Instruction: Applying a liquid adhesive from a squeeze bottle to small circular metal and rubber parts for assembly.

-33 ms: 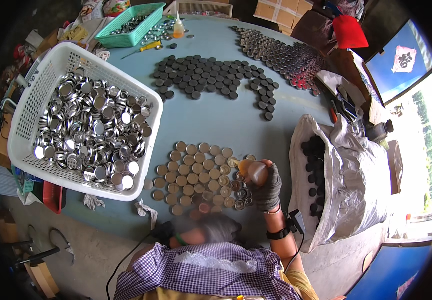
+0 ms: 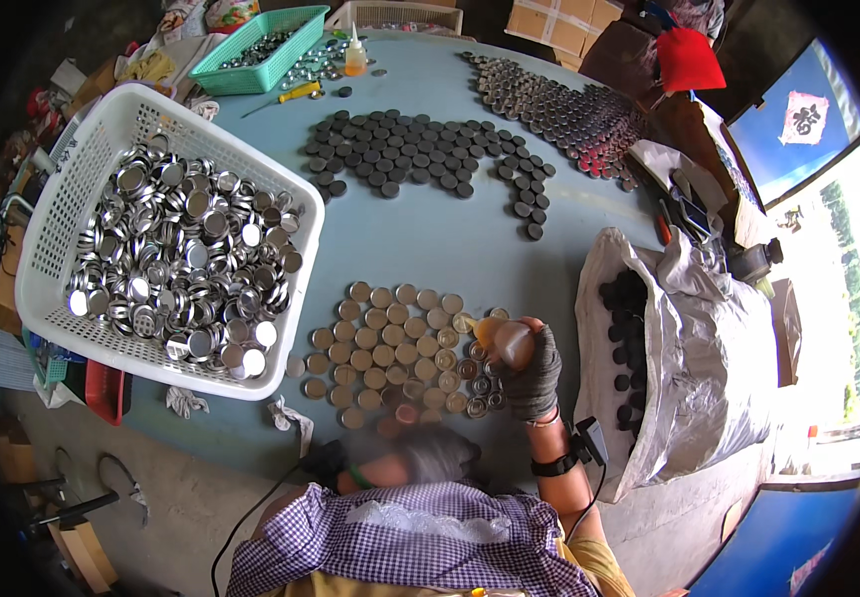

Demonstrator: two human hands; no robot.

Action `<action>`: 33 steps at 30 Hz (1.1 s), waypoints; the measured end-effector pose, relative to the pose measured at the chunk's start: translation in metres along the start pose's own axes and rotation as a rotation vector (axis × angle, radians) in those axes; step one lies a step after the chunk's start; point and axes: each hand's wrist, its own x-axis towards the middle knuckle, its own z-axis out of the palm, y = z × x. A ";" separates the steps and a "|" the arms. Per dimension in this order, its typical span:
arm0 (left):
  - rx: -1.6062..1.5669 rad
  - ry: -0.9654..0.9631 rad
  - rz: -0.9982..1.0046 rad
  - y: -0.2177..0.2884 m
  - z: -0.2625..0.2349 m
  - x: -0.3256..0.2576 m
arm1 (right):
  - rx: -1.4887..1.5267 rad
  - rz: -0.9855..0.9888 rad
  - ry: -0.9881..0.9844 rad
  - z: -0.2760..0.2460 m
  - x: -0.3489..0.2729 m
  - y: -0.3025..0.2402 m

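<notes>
My right hand (image 2: 533, 376), in a grey glove, is closed round a squeeze bottle (image 2: 512, 343) of amber liquid. The bottle is tilted, and its nozzle points left over the upper right part of a group of round metal caps (image 2: 375, 343). Several caps nearest the bottle look shinier and ringed, while the others show flat, dull tops. My left hand (image 2: 435, 456), also gloved, is by the near table edge just below the caps. Motion smears its fingers, so I cannot tell whether it holds anything. A blurred reddish disc (image 2: 405, 413) lies near it.
A white basket (image 2: 301, 289) full of metal caps stands at the left. Dark round pieces (image 2: 390, 149) lie farther back, with more caps (image 2: 559, 109) beyond. On the right, a white sack (image 2: 689, 378) holds black pieces. A green basket (image 2: 206, 82) and yellow-handled screwdriver (image 2: 301, 91) are at the back.
The red object at the back right has shifted slightly to the left. Both hands, the bottle and the caps look the same.
</notes>
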 end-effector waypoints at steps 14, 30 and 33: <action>0.039 -0.049 -0.004 -0.001 0.004 0.002 | 0.007 0.066 -0.002 -0.010 -0.017 -0.001; 0.062 0.272 0.138 -0.006 0.008 -0.006 | 0.046 -0.012 -0.007 -0.003 -0.001 -0.003; 0.119 0.256 0.140 -0.001 0.001 -0.009 | 0.006 -0.032 0.026 -0.003 -0.002 -0.003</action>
